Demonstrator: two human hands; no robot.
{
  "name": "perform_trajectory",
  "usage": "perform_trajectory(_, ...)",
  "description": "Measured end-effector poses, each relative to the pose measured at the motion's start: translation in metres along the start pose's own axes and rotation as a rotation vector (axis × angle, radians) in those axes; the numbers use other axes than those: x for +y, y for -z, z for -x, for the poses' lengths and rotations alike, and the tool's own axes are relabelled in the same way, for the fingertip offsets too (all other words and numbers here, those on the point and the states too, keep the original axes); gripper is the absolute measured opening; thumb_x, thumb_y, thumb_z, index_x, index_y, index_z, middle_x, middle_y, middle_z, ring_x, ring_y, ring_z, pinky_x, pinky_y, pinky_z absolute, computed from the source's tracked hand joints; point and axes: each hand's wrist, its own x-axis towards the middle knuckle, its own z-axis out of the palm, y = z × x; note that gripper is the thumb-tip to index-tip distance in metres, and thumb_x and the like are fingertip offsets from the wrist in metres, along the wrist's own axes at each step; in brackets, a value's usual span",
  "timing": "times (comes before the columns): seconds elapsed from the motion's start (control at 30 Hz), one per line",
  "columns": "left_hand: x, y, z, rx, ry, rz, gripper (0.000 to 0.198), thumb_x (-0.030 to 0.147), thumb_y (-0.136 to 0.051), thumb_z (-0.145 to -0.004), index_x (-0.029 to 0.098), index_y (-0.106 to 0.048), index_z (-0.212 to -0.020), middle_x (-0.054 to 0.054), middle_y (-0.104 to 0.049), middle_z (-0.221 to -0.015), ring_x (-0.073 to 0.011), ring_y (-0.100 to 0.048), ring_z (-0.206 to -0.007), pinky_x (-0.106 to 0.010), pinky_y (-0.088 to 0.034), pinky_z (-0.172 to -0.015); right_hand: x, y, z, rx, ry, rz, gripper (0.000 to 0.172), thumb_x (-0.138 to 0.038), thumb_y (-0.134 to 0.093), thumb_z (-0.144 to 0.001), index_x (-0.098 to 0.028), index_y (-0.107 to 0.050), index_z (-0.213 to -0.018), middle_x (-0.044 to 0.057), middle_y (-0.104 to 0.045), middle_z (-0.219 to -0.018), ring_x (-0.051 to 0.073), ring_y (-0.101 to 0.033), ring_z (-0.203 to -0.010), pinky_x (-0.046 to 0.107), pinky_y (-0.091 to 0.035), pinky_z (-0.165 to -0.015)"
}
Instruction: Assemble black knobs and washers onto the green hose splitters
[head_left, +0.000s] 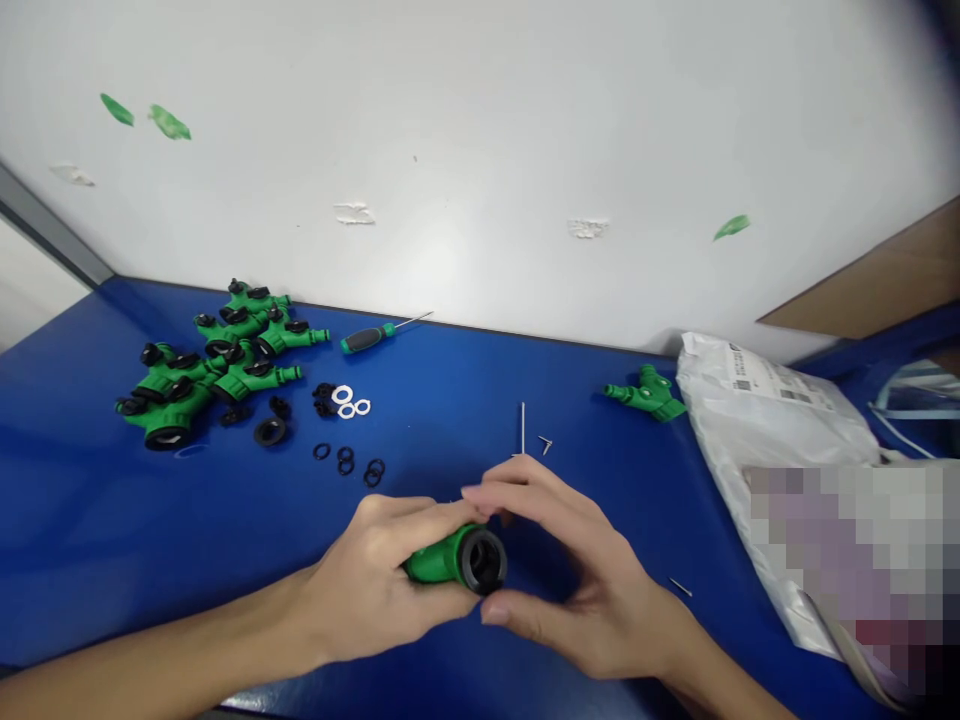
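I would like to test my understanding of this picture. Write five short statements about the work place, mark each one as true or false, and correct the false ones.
1. The left hand holds a green fitting. True.
2. The screwdriver stands upright. False: the screwdriver lies flat on the blue table.
3. Three white rings lie beside small black parts. True.
4. The white plastic bag is on the left side of the picture. False: the white plastic bag is on the right side.
5. A separate green fitting lies near that bag. True.
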Motion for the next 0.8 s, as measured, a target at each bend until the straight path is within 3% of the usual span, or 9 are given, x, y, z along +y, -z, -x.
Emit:
perform_trajectory(0.17,0.002,0.000,0.000,0.012,0.120,0.170,0.032,0.016,-0.076,-0.076,0.020,-0.069,-0.108,-0.001,-0.066,-0.079,-0.0143,-0.057,-0.067,-0.027,-0.046,-0.063,0.000,0.004,0.001,-0.041,0.041,0.017,0.037,-0.023,-0.065,-0.093,-0.025,-0.061,-0.130,0.007,-0.056,-0.106,0.016,-0.059,-0.093,0.029,-0.055,-0.078)
perform_trajectory(0.27,0.004,0.002,-0.002,-0.001,0.374,0.561,0.054,0.030,-0.078,-0.078,0.025,-0.056,-0.126,-0.003,-0.066,-0.094,-0.0151,-0.062,-0.070,-0.028,-0.048,-0.062,0.002,0.007,0.002,0.004,0.039,0.022,0.038,-0.021,-0.064,-0.093,-0.025,-0.061,-0.131,0.007,-0.056,-0.108,0.016,-0.059,-0.094,0.027,-0.055,-0.079)
perform_trajectory(0.4,0.003,0.005,-0.007,-0.014,0.663,1.051,0.057,0.043,-0.068,-0.087,0.024,-0.043,-0.135,-0.003,-0.067,-0.085,-0.0159,-0.066,-0.066,-0.029,-0.048,-0.061,0.002,0.008,0.001,0.031,0.032,0.021,0.035,-0.022,-0.064,-0.094,-0.026,-0.063,-0.128,0.007,-0.057,-0.105,0.015,-0.061,-0.086,0.027,-0.057,-0.073)
perform_trajectory(0.67,0.004,0.004,-0.009,0.086,0.727,1.241,0.060,0.025,-0.078,-0.081,0.023,-0.046,-0.131,-0.001,-0.067,-0.085,-0.0131,-0.065,-0.069,-0.027,-0.044,-0.062,0.009,-0.005,0.002,0.237,0.061,0.150,0.034,-0.029,-0.074,-0.086,-0.023,-0.067,-0.119,0.007,-0.062,-0.096,0.018,-0.063,-0.084,0.031,-0.058,-0.070)
perform_trajectory(0.8,0.005,0.005,-0.011,0.000,0.734,1.249,0.044,0.033,-0.078,-0.081,0.016,-0.056,-0.115,-0.002,-0.067,-0.079,-0.0132,-0.065,-0.065,-0.026,-0.044,-0.058,0.010,-0.007,0.003,0.207,0.063,0.113,0.034,-0.028,-0.067,-0.091,-0.024,-0.064,-0.125,0.008,-0.061,-0.100,0.017,-0.063,-0.084,0.031,-0.058,-0.070)
